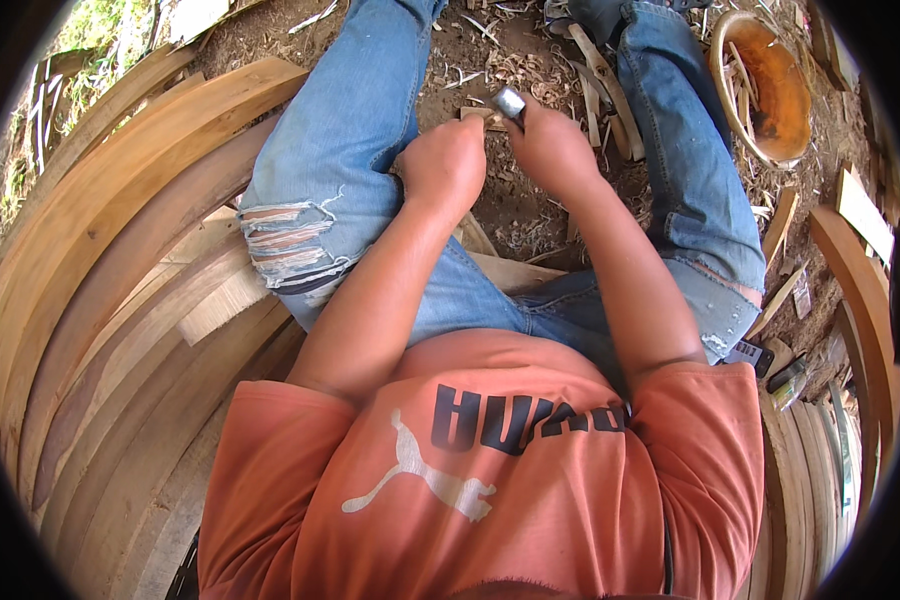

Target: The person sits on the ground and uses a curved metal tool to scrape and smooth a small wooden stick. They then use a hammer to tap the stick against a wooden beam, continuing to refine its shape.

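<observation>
My left hand (445,163) is closed between my knees, its fingers curled around a small piece of pale wood (494,124) that shows only in part. Right beside it, my right hand (558,150) grips a tool with a rounded silvery metal end (508,101). The rest of that tool is hidden by the fingers, so its kind cannot be made out. Both hands are close together over the ground, with a narrow gap between them.
Curved wooden boards (130,190) are stacked at my left, and more curved wood (855,260) lies at the right. A round orange-brown container (778,95) holding wood strips sits at the far right. Shavings (520,72) litter the dirt. A dark phone-like object (749,356) lies by my right thigh.
</observation>
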